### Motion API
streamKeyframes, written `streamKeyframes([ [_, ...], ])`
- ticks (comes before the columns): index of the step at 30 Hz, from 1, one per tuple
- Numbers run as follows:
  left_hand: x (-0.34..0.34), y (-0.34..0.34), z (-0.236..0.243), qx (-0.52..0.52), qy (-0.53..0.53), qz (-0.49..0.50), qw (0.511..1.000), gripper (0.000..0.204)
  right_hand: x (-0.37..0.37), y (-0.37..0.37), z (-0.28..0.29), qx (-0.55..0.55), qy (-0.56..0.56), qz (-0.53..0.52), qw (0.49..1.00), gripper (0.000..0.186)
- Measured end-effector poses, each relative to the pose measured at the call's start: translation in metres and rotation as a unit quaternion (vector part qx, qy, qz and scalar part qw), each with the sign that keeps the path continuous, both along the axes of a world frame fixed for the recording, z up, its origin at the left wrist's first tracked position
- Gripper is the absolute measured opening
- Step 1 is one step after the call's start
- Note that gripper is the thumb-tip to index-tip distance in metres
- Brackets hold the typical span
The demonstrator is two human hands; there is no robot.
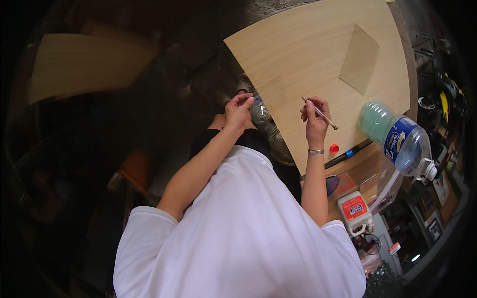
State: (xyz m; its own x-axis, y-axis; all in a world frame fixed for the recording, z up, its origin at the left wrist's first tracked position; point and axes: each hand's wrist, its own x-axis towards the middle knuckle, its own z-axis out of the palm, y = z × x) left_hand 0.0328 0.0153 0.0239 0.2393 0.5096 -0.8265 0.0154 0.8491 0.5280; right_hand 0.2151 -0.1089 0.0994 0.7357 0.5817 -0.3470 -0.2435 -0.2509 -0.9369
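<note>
My left hand [237, 111] is raised near the left edge of a light plywood board [283, 59], thumb and forefinger pinched; whatever may be between them is too small to make out. My right hand [314, 116] holds a slim metal pen-like tool [329, 121] with a rounded brass end, slanting over the board. A diamond-shaped clear pane [358, 57] lies farther up on the board. A large plastic water bottle [400, 139] with a blue label rests on its side at the right. Beside my right wrist are a small red cap [334, 148] and a black tool with a blue band [345, 156].
A white jug [355, 211] with a red label stands among cardboard and clutter at lower right. Clear plastic bottles [261, 111] show beneath the board's left edge. Another wooden panel [84, 67] is at upper left in shadow. Framed items and tools crowd the far right.
</note>
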Motion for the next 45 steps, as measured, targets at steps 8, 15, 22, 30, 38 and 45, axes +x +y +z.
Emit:
streamKeyframes([
  [8, 0.002, -0.011, -0.017, 0.086, -0.027, 0.020, 0.996, 0.019, -0.016, 0.033, -0.004, -0.009, 0.063, 0.101, 0.993, 0.016],
  [15, 0.005, -0.013, -0.026, 0.081, -0.058, 0.017, 0.995, 0.018, -0.016, 0.047, -0.017, -0.038, 0.048, 0.127, 0.990, 0.018],
  [22, 0.008, -0.010, -0.026, 0.085, -0.064, 0.020, 0.994, 0.020, -0.026, 0.062, -0.021, -0.046, -0.027, 0.106, 0.993, 0.016],
  [30, 0.013, -0.013, -0.027, 0.105, -0.034, 0.001, 0.994, 0.019, -0.022, 0.064, -0.026, -0.044, -0.002, 0.177, 0.983, 0.014],
  [38, 0.012, -0.012, -0.030, 0.112, -0.024, 0.000, 0.993, 0.018, -0.025, 0.084, -0.047, -0.055, -0.098, 0.263, 0.958, 0.012],
  [45, 0.008, -0.007, -0.034, 0.110, -0.037, -0.017, 0.993, 0.019, -0.022, 0.091, -0.045, -0.068, -0.057, 0.308, 0.947, 0.010],
])
